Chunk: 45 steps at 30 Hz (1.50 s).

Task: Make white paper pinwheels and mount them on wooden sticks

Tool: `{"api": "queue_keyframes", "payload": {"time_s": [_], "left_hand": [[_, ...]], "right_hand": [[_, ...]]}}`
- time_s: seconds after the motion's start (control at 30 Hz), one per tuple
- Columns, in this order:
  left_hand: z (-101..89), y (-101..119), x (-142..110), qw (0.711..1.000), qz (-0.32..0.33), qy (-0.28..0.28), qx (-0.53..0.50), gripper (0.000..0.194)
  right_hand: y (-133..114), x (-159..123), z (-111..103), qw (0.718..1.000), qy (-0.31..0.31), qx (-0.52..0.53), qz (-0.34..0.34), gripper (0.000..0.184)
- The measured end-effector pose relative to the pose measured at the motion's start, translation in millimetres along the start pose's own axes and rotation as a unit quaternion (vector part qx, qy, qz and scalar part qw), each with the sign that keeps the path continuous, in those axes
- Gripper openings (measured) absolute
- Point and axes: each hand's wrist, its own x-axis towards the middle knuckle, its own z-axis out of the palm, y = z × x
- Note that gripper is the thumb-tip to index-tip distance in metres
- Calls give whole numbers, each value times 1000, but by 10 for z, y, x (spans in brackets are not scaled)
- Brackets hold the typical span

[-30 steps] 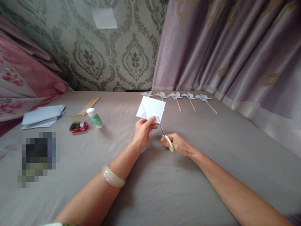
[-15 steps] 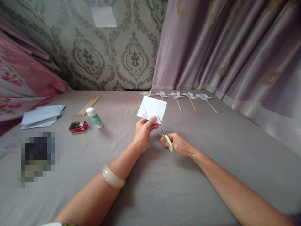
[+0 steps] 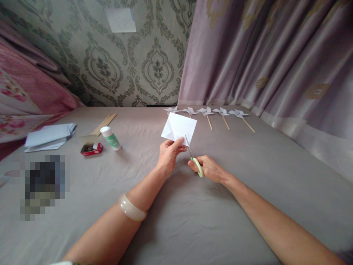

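Step in hand, by judgement: cutting; your right hand (image 3: 208, 168) was curled round the handles of the scissors (image 3: 198, 165), a blade lying over the near right corner of the paper (image 3: 180, 124) and pointing in toward its middle

Your left hand (image 3: 168, 156): narrow pinch on the near edge of the paper, thumb on top, fingers beneath

Paper: one white piece, lightly creased, held up over the middle of the cloth (image 3: 261, 176)

Next move, by judgement: called for a slow closing of the blades, the paper held steady and your thumb, just beside the blade tip, out of the line of cut

Far edge of the cloth, right of centre: five pinwheels (image 3: 205, 111), in a row

Toward the far left corner: sticks (image 3: 104, 124), tube (image 3: 111, 139), open box (image 3: 93, 150); by the left edge, stack (image 3: 49, 137)

Hidden: much of the leftmost pinwheels' sticks, behind the paper; the second blade, so you could not tell how wide the scissors stood

Hard to make out: the box's contents; a pixelated patch (image 3: 44, 184)

Cut off: a pale item (image 3: 3, 179), far left
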Motion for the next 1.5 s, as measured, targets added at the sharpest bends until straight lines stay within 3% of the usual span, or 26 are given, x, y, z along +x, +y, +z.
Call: {"api": "queue_keyframes", "payload": {"time_s": [0.83, 1.33, 1.5], "left_hand": [[-29, -15, 34, 1000, 4, -1, 1, 27], [-14, 1, 17, 1000, 4, 1, 5, 28], [6, 0, -12, 999, -13, -24, 20, 28]], "right_hand": [[-72, 6, 46, 997, 62, -12, 35, 59], [-20, 29, 77, 996, 88, -9, 32, 54], [5, 39, 78, 995, 95, 1, 27, 54]]}}
